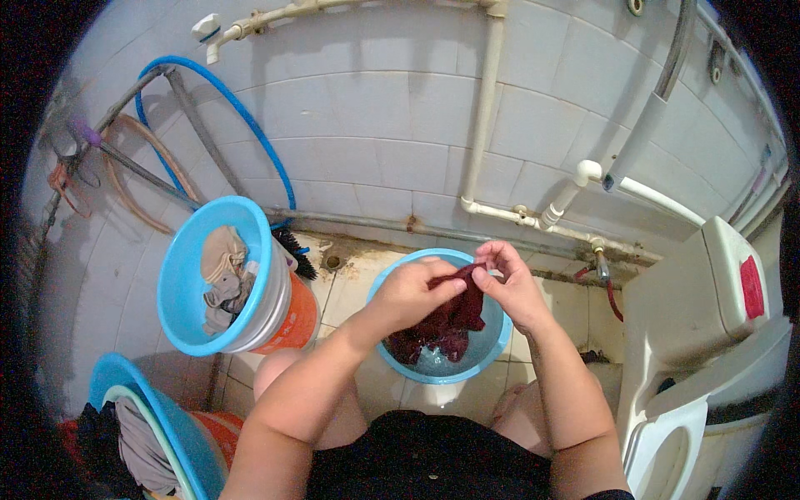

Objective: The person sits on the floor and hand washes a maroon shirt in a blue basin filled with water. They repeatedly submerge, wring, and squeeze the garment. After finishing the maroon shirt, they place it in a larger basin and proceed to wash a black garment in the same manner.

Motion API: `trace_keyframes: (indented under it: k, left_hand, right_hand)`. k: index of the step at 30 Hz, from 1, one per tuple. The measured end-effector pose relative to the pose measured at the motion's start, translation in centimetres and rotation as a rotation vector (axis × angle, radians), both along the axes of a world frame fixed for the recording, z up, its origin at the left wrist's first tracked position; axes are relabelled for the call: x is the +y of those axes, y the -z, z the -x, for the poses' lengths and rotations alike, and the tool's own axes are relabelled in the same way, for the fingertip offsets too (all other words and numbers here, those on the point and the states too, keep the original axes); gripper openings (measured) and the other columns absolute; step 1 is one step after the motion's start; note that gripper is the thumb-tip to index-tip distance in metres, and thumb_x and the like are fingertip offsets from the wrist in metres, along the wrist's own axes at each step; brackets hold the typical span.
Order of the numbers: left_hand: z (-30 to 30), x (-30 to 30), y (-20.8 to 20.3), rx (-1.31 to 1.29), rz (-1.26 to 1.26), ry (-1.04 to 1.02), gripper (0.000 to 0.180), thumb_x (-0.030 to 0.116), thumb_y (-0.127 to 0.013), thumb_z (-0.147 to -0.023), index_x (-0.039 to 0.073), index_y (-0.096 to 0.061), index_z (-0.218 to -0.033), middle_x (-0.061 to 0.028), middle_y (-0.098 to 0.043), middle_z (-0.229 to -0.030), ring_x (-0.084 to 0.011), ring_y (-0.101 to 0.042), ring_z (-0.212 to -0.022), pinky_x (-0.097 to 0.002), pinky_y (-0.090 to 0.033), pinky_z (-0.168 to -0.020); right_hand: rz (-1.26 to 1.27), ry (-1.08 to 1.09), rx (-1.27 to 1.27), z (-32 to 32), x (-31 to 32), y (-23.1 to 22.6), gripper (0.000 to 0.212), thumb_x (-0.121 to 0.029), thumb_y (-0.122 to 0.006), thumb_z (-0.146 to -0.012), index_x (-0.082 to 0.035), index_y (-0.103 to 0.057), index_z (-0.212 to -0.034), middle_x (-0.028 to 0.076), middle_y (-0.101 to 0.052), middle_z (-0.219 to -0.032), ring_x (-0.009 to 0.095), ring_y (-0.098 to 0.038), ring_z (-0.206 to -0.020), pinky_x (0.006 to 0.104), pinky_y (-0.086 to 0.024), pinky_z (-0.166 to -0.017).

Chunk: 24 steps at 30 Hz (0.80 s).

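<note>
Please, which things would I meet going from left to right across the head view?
Grey cloth at lower left, blue basin holding beige clothes, black brush, left hand, right hand, red hose, white toilet tank.

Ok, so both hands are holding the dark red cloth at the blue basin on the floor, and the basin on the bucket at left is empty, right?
Not empty: the head view shows beige and grey clothes in the basin on the bucket. The left hand and right hand do hold the dark red cloth at the floor basin.

A dark maroon cloth point(460, 315) hangs crumpled into the water point(434, 362) of a light-blue basin point(498, 343).
</note>
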<state>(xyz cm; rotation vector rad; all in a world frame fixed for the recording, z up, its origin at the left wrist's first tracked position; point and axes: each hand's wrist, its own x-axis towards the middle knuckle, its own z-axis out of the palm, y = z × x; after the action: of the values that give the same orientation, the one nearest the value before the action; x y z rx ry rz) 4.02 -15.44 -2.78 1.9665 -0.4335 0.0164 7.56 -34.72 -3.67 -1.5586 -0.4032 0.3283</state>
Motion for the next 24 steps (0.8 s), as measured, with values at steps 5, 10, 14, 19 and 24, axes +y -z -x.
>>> trace_keyframes:
  k: [5,10,14,19,24]
  left_hand:
    - [-0.8,2.6,-0.7,-0.034,0.207,-0.063,0.019,0.014,-0.059,-0.085,-0.002,-0.060,-0.094,-0.0055,-0.053,-0.089,-0.0141,-0.052,-0.085,-0.0259,-0.041,-0.077]
    - [-0.7,4.1,-0.9,0.214,0.611,-0.229,0.020,0.012,-0.055,-0.088,0.001,-0.058,-0.104,-0.0039,-0.055,-0.106,-0.0125,-0.052,-0.094,-0.0262,-0.041,-0.084]
    - [-0.6,4.7,-0.5,0.352,0.780,-0.342,0.022,0.010,-0.053,-0.088,0.005,-0.056,-0.110,-0.0034,-0.056,-0.104,-0.0110,-0.055,-0.090,-0.0251,-0.044,-0.079]
    - [-0.5,4.6,-1.1,0.461,0.842,-0.214,0.020,0.012,-0.053,-0.088,0.003,-0.055,-0.106,-0.0033,-0.060,-0.095,-0.0127,-0.058,-0.086,-0.0265,-0.046,-0.078]
    - [-0.3,4.0,-2.3,0.459,0.834,-0.208,0.020,0.015,-0.054,-0.089,0.003,-0.053,-0.105,-0.0049,-0.060,-0.097,-0.0142,-0.059,-0.086,-0.0277,-0.048,-0.078]
  right_hand:
    - [0.248,-0.276,-0.183,0.2,-0.6,2.2,0.076,-0.026,-0.075,-0.072,-0.010,-0.035,-0.134,0.011,-0.049,-0.121,0.023,-0.045,-0.116,0.0340,-0.034,-0.099]
    - [0.256,-0.035,0.008,1.0,0.4,1.8,0.017,-0.014,-0.061,-0.086,-0.001,-0.062,-0.096,0.000,-0.062,-0.083,0.008,-0.055,-0.077,0.0248,-0.045,-0.073]
    - [0.220,0.184,-0.119,0.8,0.3,1.7,0.015,-0.015,-0.057,-0.089,-0.001,-0.060,-0.093,-0.002,-0.058,-0.081,0.007,-0.051,-0.077,0.0231,-0.042,-0.073]
    - [-0.085,0.191,-0.171,-0.4,-0.2,2.7,0.016,-0.014,-0.049,-0.093,-0.003,-0.052,-0.104,-0.001,-0.055,-0.091,0.007,-0.048,-0.086,0.0225,-0.040,-0.080]
    - [-0.131,0.199,-0.252,0.0,-1.0,-0.2,0.023,-0.009,-0.058,-0.086,-0.003,-0.051,-0.108,0.002,-0.055,-0.096,0.010,-0.050,-0.088,0.0239,-0.042,-0.080]
